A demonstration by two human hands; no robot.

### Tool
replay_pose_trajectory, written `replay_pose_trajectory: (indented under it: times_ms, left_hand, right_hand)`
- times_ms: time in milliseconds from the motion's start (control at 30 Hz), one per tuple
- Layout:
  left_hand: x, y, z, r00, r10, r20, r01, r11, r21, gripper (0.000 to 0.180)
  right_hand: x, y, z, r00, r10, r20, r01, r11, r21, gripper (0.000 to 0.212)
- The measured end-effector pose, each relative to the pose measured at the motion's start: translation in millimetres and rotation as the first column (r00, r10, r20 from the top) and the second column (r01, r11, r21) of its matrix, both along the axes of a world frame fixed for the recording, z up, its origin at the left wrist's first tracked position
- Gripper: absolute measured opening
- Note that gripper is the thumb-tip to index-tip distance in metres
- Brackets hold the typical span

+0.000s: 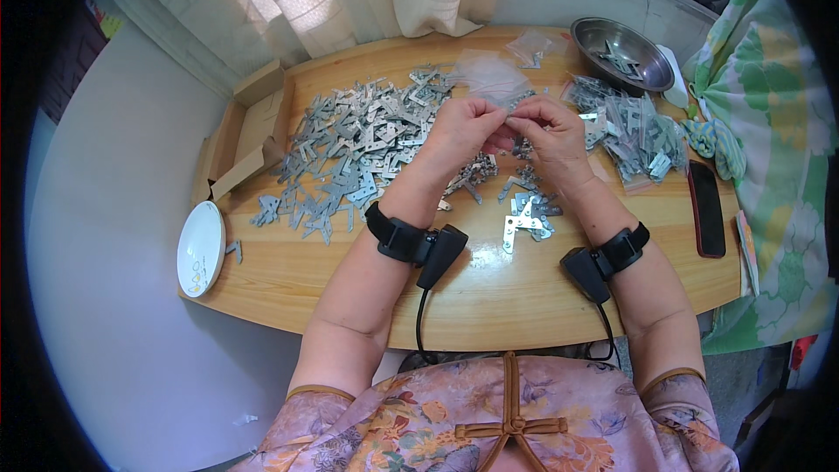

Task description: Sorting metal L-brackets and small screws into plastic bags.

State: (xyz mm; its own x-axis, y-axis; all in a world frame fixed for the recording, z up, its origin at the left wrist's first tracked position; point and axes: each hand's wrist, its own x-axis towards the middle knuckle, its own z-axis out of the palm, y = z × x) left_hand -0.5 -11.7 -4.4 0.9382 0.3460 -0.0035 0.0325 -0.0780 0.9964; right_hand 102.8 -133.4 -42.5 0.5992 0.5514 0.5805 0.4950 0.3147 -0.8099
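My left hand (pixel 465 129) and my right hand (pixel 556 138) meet over the far middle of the table, fingertips pinched together. Whatever lies between the fingers is too small or hidden to make out. Just beyond them are clear plastic bags (pixel 491 72). A wide heap of metal angle brackets (pixel 371 131) spreads to the left of my hands. Small metal pieces (pixel 476 171) lie partly hidden below the left wrist. Nearer me, between my forearms, is a small group of angle brackets (pixel 527 217). Filled clear bags (pixel 642 135) are piled beside my right hand.
At the left stand an open cardboard box (pixel 258 127) and a white plate (pixel 201 249). A steel bowl (pixel 622 54) with brackets inside is at the far right. A phone (pixel 706 210) lies near the table's right edge, close to a green patterned cloth (pixel 769 131).
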Motion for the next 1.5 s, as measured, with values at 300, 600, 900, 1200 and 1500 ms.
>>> replay_pose_trajectory:
  times_ms: [300,600,900,1200,1500]
  left_hand:
    - [1,2,2,1.000,-0.019,-0.006,0.019,1.000,0.009,0.019]
    - [1,3,0,1.000,-0.021,0.004,0.021,0.991,0.132,0.019]
    - [1,3,1,0.999,-0.031,0.012,0.029,0.991,0.131,0.019]
    - [4,3,-3,0.998,-0.033,0.046,0.022,0.973,0.228,0.018]
    - [7,5,-12,0.988,0.003,0.156,-0.071,0.899,0.432,0.017]
  right_hand:
    - [-1,0,1,0.995,-0.048,0.083,0.047,0.999,0.006,0.006]
    - [-1,-1,2,0.999,0.033,-0.017,-0.033,0.999,0.015,0.005]
    - [1,-1,2,0.982,0.117,-0.149,-0.112,0.993,0.041,0.005]
    - [4,-4,3,0.983,0.110,-0.145,-0.113,0.993,-0.016,0.008]
    - [2,-3,4,0.908,0.161,-0.387,-0.194,0.980,-0.048,0.009]
